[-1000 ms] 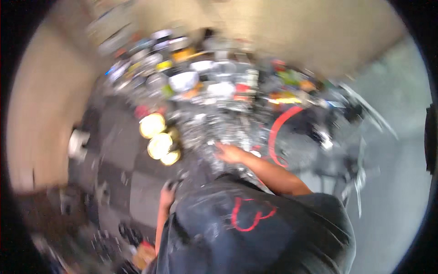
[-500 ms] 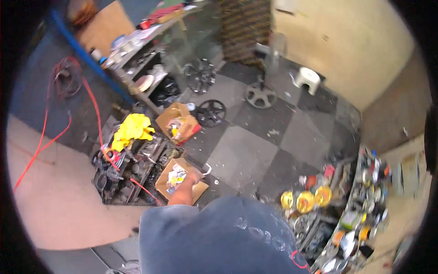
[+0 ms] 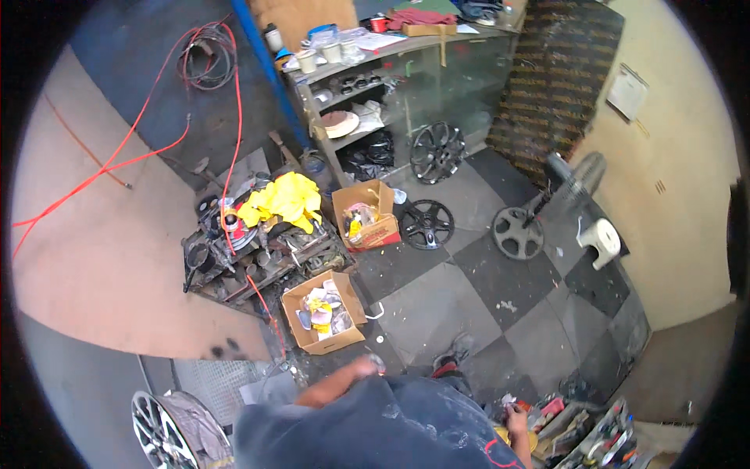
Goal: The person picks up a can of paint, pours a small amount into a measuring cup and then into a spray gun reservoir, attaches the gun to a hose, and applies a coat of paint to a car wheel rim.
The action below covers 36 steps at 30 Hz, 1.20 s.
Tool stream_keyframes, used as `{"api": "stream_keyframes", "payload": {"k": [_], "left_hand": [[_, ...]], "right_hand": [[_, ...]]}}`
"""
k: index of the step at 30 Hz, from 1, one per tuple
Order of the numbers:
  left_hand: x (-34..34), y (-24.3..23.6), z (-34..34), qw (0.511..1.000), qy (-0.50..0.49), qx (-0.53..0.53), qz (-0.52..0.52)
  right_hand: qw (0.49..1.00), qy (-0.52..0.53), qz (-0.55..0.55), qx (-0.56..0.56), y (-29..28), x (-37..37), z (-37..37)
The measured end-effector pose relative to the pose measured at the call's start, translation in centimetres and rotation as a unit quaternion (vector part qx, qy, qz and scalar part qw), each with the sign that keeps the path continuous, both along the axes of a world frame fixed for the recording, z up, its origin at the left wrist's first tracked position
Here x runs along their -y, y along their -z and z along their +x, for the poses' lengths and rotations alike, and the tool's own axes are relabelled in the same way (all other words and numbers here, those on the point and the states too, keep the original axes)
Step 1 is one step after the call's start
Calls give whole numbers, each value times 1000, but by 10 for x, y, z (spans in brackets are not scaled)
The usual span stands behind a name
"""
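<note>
My left hand (image 3: 367,366) is low in front of me, just on the near side of an open cardboard box (image 3: 349,338). Its fingers look curled round something small and pale that I cannot make out. Inside that box lie crumpled papers and yellow scraps (image 3: 320,311). My right hand (image 3: 516,420) is at the lower right, beside a cluttered shelf and a yellow round piece (image 3: 533,440) partly hidden by the arm. Its fingers are bent around a small thing too small to name, with a red item close by.
A grimy workbench (image 3: 258,273) with a yellow cloth (image 3: 285,199) stands at left. Beyond are a second cardboard box (image 3: 383,236), wheel covers (image 3: 427,224), a pedestal fan (image 3: 518,233) and a white stool (image 3: 601,241). A red hose (image 3: 238,117) hangs at left; an alloy wheel (image 3: 160,430) sits lower left.
My left hand has come out of the near cardboard box and back toward my body. My right hand has come into view at the lower right. The whole view has swung left.
</note>
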<state>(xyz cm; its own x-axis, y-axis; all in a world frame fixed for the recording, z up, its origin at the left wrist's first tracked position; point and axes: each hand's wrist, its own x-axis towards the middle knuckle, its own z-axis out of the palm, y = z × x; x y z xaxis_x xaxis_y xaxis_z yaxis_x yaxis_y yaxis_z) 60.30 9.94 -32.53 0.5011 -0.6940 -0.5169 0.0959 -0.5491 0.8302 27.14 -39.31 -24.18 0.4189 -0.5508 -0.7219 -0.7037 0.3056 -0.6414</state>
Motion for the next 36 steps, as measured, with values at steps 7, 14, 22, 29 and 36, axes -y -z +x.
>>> {"api": "stream_keyframes", "payload": {"k": [7, 14, 22, 29, 36], "left_hand": [[29, -34, -23, 965, 18, -46, 256], [113, -57, 97, 954, -55, 54, 288], [227, -40, 197, 992, 5, 19, -127], [287, -170, 303, 981, 60, 91, 158], [235, -125, 469, 985, -4, 135, 109]], "right_hand": [[933, -311, -111, -145, 8, 43, 160], [840, -521, -108, -103, 25, 183, 259], [996, -4, 75, 50, 43, 298, 338], [998, -25, 51, 16, 43, 301, 365], [993, -107, -11, -50, 77, 274, 370]]}}
